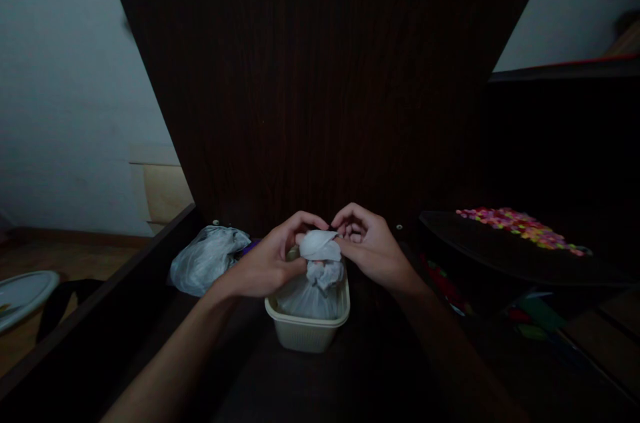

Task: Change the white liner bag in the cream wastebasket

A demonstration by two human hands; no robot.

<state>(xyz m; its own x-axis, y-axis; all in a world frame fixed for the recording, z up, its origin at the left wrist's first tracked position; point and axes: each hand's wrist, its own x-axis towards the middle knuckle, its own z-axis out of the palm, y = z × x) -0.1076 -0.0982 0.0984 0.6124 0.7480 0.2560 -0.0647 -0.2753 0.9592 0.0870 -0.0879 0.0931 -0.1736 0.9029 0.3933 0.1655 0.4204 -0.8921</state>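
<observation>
The white bag sits inside a cream basket, in the dark wood box. The basket stands near the box's far edge, where a big dark board goes up, and to the right of the box's left wall.

The bag looks soft and thin, so it should bend and crumple easily. It is probably light, but I can't see what fills it, so it could weigh more than it looks. The plastic may be a bit slippery, and a hard tug could tear it. The best place to hold it is the bunched-up top, where the folds are thick.

The left hand has its thumb and fingers pinched around that bunched top. The right hand pinches the other side of it, its other fingers curled in.

The bag's fat, round part is down in the basket, and its twisted top points up, with a loose flap folded over. So the bag's long way seems to go from bottom to top. The basket's long way runs from the near edge of the box toward the board.
</observation>
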